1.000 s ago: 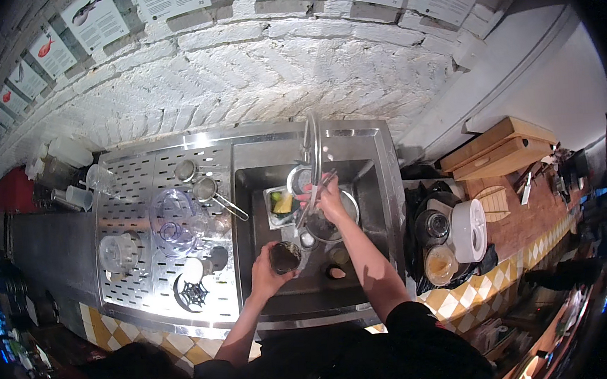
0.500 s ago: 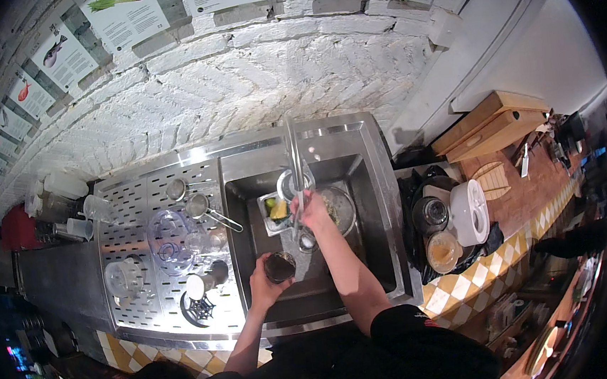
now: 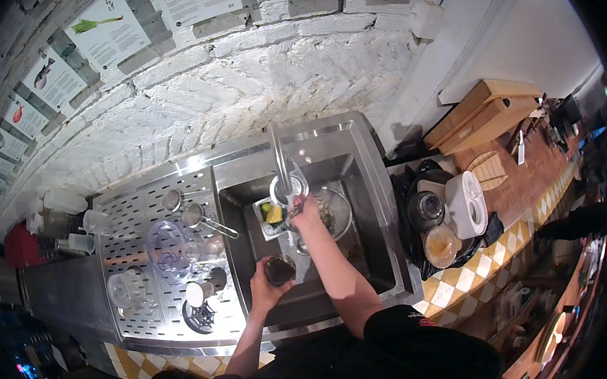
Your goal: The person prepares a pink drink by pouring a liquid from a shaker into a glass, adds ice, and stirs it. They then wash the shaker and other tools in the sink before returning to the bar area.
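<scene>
In my left hand is a dark, round cup-like vessel, held over the near left part of the sink. Its contents look dark and I cannot make them out. My right hand reaches across the basin and closes around the lower end of the metal faucet. Just left of that hand, a small metal container holds green and yellow pieces, perhaps citrus. A white round container sits behind the faucet. Partly covered by my right forearm is a round bowl with scraps in it.
On the slotted drainboard at the left lie strainers, a clear plastic bowl and a white cup. Right of the sink stand a glass jar, a white container and a tub. A knife lies farther right.
The view has shifted slightly, so most things sit farther left. My right hand stays at the faucet with small movement; my left hand keeps hold of the dark vessel.
</scene>
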Demonstrator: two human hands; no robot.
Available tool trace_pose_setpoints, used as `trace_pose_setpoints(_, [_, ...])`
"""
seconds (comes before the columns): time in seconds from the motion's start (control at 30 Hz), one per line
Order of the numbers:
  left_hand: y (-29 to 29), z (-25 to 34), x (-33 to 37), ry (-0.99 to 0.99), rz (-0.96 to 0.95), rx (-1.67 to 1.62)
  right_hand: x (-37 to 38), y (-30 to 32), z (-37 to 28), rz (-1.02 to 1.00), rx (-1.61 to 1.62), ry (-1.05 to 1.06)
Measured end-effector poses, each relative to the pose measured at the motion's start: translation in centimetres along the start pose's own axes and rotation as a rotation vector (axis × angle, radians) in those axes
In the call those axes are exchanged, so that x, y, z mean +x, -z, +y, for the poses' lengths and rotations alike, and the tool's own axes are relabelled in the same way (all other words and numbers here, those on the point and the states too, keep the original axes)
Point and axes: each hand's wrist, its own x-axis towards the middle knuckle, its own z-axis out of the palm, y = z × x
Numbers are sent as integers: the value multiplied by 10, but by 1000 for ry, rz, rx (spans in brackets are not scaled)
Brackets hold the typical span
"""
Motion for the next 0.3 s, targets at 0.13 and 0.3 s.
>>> trace_pose_setpoints(0.13, [-1, 2, -1, 4, -39, 22, 28, 13, 2, 66, 151, 55])
trace_pose_setpoints(0.3, [2, 2, -4, 11, -25, 8, 23, 2, -4, -39, 302, 1])
